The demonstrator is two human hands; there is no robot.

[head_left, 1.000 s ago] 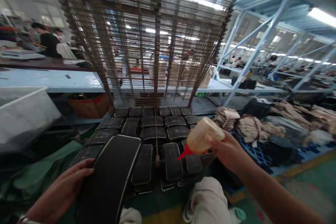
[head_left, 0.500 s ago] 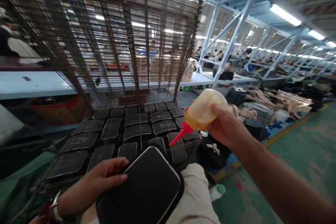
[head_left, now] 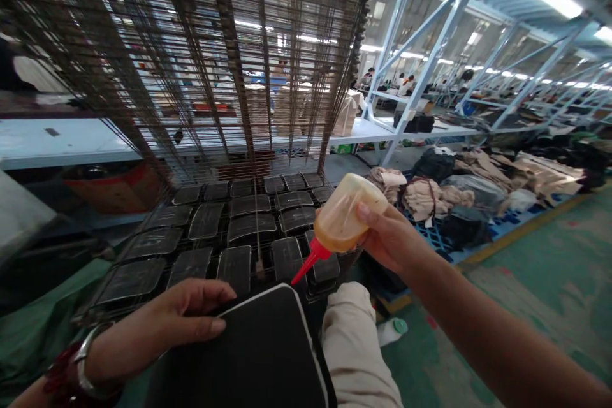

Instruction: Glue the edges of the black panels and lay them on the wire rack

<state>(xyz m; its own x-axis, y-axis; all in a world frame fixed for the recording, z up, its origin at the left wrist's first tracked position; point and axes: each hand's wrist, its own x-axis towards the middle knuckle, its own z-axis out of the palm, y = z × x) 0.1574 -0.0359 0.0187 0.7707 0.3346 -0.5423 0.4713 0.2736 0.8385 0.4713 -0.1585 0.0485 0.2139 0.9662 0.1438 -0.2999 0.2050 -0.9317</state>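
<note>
The right hand (head_left: 389, 239) has its fingers and thumb wrapped round a squeeze bottle (head_left: 351, 210), which tips downward so that amber liquid (head_left: 339, 241) pools below the fingertips, towards the red nozzle (head_left: 308, 261). The nozzle points down and leftward from those fingers and ends right by the pale far edge of a black panel (head_left: 253, 350). That panel lies just under the thumb of the left hand (head_left: 179, 315) and spreads rightward from it; the thumb rests on its face and the forefinger reaches past its edge, slightly apart from the thumb, but the other fingers are hidden, so I cannot tell whether they are clamped on it. Too hard a squeeze by the right fingers could flood the edge, since liquid already sits at the neck; a wavering wrist could put drops on the panel's face, or on the trouser leg (head_left: 356, 344) below those fingers. If the left thumb pressed too lightly, the panel might slide or turn and bring its edge off the nozzle. Drips falling beyond the left fingertips could mark the black pads (head_left: 251, 227) racked there under the wire mesh (head_left: 229, 32).
</note>
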